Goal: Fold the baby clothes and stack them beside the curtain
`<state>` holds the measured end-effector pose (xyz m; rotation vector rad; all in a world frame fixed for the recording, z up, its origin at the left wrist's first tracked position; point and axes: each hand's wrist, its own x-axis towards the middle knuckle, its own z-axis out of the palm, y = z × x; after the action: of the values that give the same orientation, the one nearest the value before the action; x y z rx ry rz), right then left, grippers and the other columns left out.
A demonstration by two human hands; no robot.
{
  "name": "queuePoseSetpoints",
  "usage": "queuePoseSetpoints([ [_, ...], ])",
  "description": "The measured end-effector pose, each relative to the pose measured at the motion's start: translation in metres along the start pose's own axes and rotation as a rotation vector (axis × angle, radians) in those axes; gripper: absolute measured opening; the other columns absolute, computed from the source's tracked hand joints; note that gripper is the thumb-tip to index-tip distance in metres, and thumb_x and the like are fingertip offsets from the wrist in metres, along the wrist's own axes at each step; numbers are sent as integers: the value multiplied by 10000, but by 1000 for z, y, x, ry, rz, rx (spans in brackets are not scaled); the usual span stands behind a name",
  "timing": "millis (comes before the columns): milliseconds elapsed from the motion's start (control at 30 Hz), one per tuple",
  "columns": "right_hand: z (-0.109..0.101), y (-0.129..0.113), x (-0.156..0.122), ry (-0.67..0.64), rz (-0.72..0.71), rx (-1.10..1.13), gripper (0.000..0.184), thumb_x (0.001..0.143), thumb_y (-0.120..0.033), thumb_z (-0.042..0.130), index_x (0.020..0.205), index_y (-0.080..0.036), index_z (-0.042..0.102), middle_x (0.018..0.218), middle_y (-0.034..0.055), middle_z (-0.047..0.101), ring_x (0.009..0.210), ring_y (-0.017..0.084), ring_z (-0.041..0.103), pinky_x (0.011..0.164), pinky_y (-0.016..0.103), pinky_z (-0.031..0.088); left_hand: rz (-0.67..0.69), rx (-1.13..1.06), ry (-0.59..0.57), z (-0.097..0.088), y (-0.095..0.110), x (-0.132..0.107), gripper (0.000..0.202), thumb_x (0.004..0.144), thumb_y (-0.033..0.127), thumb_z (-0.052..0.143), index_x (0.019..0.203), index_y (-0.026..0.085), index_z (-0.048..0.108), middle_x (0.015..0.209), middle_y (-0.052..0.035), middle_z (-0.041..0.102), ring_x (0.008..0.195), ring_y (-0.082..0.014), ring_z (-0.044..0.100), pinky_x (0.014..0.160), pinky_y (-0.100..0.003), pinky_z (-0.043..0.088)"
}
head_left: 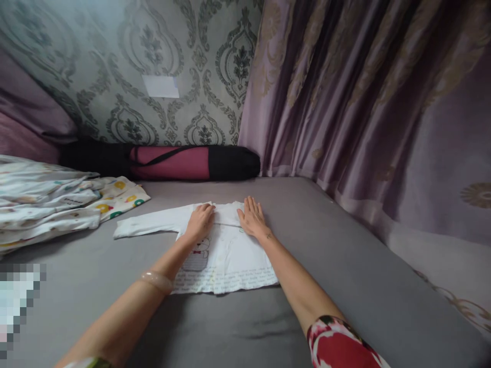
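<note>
A small white long-sleeved shirt [230, 255] lies flat on the grey bed sheet [326, 245], its hem towards me. A bear picture with a red bow and rows of small print show on its front. One sleeve stretches out to the left; the other is folded across the chest. My right hand [251, 219] rests flat on the shirt's upper right, fingers stretched out. At the upper left, near the collar, my left hand [201, 221] presses on the cloth with its fingers bent; the fingertips are partly hidden, and whether they pinch fabric is unclear.
Crumpled white patterned cloth [49, 197] lies at the left. Against the wall stretches a long black and dark-pink bag [171, 162]. Purple curtains [345, 102] hang along the right side of the bed. A blurred patch covers the lower left corner.
</note>
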<state>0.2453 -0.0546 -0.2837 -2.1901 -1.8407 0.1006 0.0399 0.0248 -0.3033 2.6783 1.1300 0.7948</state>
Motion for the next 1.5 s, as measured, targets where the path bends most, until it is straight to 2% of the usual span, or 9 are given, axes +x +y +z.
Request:
queuePoseSetpoints([
  [233,14,-4,-1,-116,24,-27,684,983,-441,185,1486,21,229,1570,175,183,1459,244,116,1169,367,38,38,-15,-106,8,-12,-9,427,971,326,274,1262,140,525,1334,-160,542,1219,-251,530,1054,-396,404],
  [433,-4,-9,4,-187,48,22,676,985,-450,156,1502,-19,212,1583,156,150,1463,241,95,1169,373,57,34,-33,-119,6,-21,-15,432,951,319,307,1291,137,501,1362,-169,527,1259,-259,512,1050,-402,420],
  [533,-6,-22,2,-125,-31,45,628,990,-450,145,1519,-119,218,1594,120,129,1466,230,78,1166,391,51,54,-50,-87,0,-25,-21,442,947,313,307,1302,117,484,1373,-185,515,1278,-263,493,1053,-413,421],
  [633,3,-32,-5,-146,-74,25,568,995,-434,166,1511,-217,262,1597,79,147,1464,232,95,1160,419,55,71,-55,-72,-9,-30,-32,458,954,320,295,1323,106,461,1382,-189,506,1281,-256,492,1057,-413,419],
  [867,4,-39,-3,-234,-59,-8,564,993,-412,189,1512,-203,263,1598,91,128,1465,252,84,1157,449,51,43,-3,-78,-32,-42,-67,477,956,372,309,1320,119,487,1397,-182,497,1302,-277,467,1084,-443,387],
  [1000,9,-62,-2,-150,-197,8,584,986,-383,203,1515,-137,240,1594,91,143,1468,215,64,1171,400,16,10,20,-127,-35,-36,-82,460,956,395,341,1317,156,497,1398,-166,500,1322,-286,440,1105,-476,352],
  [1233,21,-79,0,-239,-252,55,617,981,-380,217,1494,-40,256,1572,118,221,1455,238,143,1169,376,104,-64,52,-170,-30,-25,-87,458,964,351,316,1325,132,494,1442,-160,453,1383,-291,351,1144,-499,280],
  [1367,15,-89,16,-182,-261,28,574,990,-384,201,1414,-70,426,1505,138,375,1426,237,239,1166,395,96,-77,45,-120,-30,-22,-88,422,958,326,342,1305,167,521,1428,-133,479,1369,-273,379,1142,-486,294],
  [1500,21,-102,37,-172,-292,3,525,992,-350,216,1413,-122,432,1491,103,407,1416,228,252,1164,423,90,-74,45,-84,-31,-19,-90,408,959,318,354,1297,180,535,1411,-125,502,1356,-264,401,1138,-481,308],
])
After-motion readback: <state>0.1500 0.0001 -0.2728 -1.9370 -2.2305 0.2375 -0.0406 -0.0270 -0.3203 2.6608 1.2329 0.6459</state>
